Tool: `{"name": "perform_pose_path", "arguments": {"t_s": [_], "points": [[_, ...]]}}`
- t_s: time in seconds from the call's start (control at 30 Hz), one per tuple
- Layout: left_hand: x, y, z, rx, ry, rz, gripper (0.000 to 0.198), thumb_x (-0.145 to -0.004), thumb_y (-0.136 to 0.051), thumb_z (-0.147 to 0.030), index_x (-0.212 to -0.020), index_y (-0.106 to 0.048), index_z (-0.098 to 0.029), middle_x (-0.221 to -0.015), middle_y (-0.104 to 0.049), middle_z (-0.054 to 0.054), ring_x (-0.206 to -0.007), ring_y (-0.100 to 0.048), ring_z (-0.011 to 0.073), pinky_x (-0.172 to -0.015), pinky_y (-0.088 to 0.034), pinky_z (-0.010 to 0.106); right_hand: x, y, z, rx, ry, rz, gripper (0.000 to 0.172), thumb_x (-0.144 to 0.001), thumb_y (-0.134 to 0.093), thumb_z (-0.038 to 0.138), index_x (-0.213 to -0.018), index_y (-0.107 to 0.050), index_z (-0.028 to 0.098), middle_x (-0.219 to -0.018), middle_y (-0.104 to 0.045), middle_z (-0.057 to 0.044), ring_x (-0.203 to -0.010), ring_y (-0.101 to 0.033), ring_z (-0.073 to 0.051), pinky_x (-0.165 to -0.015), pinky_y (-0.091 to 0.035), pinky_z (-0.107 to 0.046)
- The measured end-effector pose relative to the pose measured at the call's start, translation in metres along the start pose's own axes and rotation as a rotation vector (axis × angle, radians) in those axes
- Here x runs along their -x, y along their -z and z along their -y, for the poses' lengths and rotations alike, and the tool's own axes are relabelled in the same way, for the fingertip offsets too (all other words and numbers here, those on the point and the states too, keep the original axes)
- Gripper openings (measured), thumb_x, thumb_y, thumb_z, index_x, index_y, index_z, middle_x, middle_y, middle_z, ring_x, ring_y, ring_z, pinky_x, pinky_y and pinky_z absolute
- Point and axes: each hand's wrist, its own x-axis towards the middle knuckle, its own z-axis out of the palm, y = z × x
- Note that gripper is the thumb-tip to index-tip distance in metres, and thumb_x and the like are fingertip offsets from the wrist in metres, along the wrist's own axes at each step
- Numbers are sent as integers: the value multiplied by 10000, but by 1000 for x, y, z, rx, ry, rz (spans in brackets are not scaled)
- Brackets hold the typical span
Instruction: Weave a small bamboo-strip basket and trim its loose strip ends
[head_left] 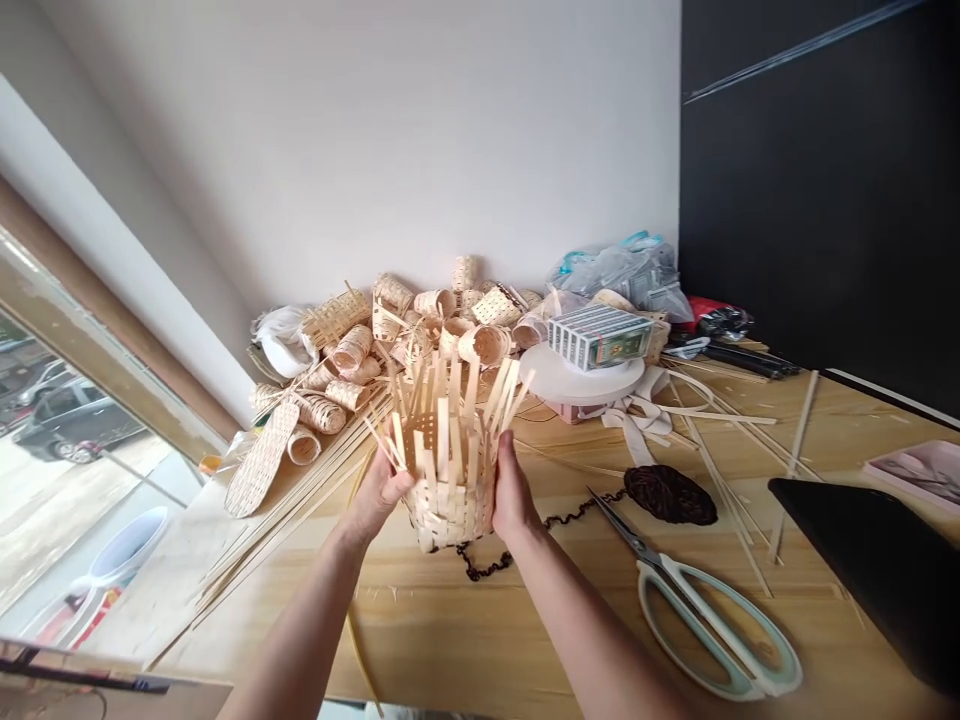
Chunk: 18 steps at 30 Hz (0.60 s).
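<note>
head view: left fingers and right fingers grip the half-woven basket over the bench, mid-weave i judge; loose uprights need folding next.

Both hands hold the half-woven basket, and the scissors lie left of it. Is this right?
No: the head view shows the scissors lying right of the basket. The left hand and the right hand do hold it.

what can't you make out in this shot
Head view:
Far side of the half-woven pale bamboo-strip basket: hidden by its own wall, as are the fingers of the right hand behind it.
Black flat slab: cut off by the right edge.
Print on the stacked striped boxes: too small.
</note>
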Motion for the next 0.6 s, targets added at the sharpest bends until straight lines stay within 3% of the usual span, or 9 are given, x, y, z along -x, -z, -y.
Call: {"name": "perform_pose_path", "arguments": {"t_s": [0.17, 0.43, 0.6], "points": [[-6, 10, -15, -95, -16, 109, 693, -795, -521, -551, -1378, -331, -230, -1463, -310, 60, -1385, -128, 267, -1136, -126, 378, -5, 1, 3, -61, -91, -47, 616, -758, -423, 715, -1186, -567, 296, -1236, -593, 12, -1221, -468, -259, -1007, -402, -448], [-20, -8, -12, 90, -25, 41, 739, -772, -605, -400, -1400, -258, -222, -1445, -340, 61, -1345, -252, 278, -1105, -235, 405, 0, -7, 7, -131, -7, -62, 625, -702, -530, 690, -1180, -572, 290, -1267, -568, 27, -1246, -441, -236, -1038, -376, -401], [-18, -11, -12, 29, -52, -25, 664, -802, -576, -400, -1381, -295, -240, -1431, -364, 48, -1328, -295, 256, -1106, -230, 384, -9, 1, -2, -104, -78, -142, 561, -768, -431, 692, -1105, -605, 280, -1234, -595, 10, -1216, -476, -240, -1030, -378, -433]]}}
